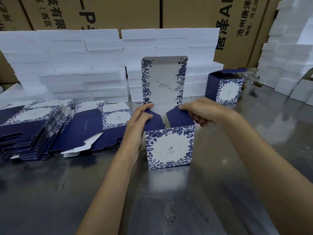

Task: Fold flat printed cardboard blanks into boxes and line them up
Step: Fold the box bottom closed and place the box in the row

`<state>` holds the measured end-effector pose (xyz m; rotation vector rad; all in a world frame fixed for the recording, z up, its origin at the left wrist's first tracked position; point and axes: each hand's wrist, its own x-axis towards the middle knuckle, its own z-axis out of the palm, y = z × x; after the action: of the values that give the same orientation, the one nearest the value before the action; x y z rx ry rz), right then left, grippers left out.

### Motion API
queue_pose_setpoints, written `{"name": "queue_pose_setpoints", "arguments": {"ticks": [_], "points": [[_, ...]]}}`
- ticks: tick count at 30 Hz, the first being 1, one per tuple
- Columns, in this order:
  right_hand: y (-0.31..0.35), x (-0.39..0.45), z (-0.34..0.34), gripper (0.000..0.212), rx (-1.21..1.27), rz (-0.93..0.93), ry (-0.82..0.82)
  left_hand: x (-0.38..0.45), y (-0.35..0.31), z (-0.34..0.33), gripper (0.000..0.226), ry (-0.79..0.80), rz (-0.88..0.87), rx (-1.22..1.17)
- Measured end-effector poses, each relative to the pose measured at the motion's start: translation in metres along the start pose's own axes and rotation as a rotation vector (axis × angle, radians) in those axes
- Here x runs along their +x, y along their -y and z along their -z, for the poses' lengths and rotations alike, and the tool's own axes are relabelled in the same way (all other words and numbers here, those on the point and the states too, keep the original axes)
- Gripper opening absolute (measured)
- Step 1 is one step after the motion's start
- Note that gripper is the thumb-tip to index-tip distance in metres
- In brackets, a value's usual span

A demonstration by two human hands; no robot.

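Head view: steel table [50,192], seen from above the hands.
Blanks: flat blue printed blanks [33,129] lie in fanned piles at the table's left edge, reaching almost to the left forearm.
Foam: white foam blocks [76,65] stand stacked in a wall behind the blanks and the box, closing off the far side.
Cartons: brown cartons [101,12] with printed characters rise behind the foam.
Left hand: left hand [140,121] grips the box's left blue side flap, thumb on top, fingers curled under it.
Box: box [169,148] stands upright on the table at centre, its floral front facing the camera, lid flap raised vertical at the back, both side flaps tilted inward over the open top.
Right hand: right hand [199,111] pinches the right side flap, fingers curled over its edge.
Open room: bare steel lies in front of the box and to its right, between the forearms and beyond the right arm.
Second box: a folded box [227,89] stands well apart at the back right, lid up.
Right edge: more white foam stacks [288,56] wall in the table's right side.
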<state>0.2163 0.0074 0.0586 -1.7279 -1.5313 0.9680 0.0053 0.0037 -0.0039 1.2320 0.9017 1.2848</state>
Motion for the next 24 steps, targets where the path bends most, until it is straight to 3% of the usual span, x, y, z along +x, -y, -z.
{"name": "queue_pose_setpoints", "arguments": {"ticks": [6, 9, 13, 16, 20, 22, 24], "points": [[-0.008, 0.005, -0.008, 0.048, 0.11, 0.068, -0.041, -0.001, 0.0, 0.0, 0.034, 0.018, 0.015, -0.02], [-0.003, 0.002, -0.003, 0.044, 0.043, 0.054, -0.056, -0.001, 0.0, 0.0, 0.029, -0.002, -0.003, -0.023], [0.0, -0.001, -0.005, 0.006, 0.1, 0.125, -0.198, 0.0, 0.001, -0.001, 0.041, -0.081, -0.015, -0.111], [-0.001, -0.001, -0.008, 0.027, 0.25, 0.225, -0.198, -0.001, -0.001, -0.001, 0.052, -0.075, -0.032, -0.118], [0.001, -0.003, -0.008, 0.046, 0.437, 0.25, -0.228, -0.001, -0.002, 0.0, 0.041, -0.044, -0.033, -0.098], [0.003, -0.003, -0.008, 0.046, 0.505, 0.203, -0.256, 0.0, 0.001, 0.0, 0.036, -0.075, -0.029, -0.082], [0.003, -0.003, -0.006, 0.027, 0.509, 0.148, -0.256, 0.0, 0.001, -0.002, 0.029, -0.114, -0.023, -0.051]]}}
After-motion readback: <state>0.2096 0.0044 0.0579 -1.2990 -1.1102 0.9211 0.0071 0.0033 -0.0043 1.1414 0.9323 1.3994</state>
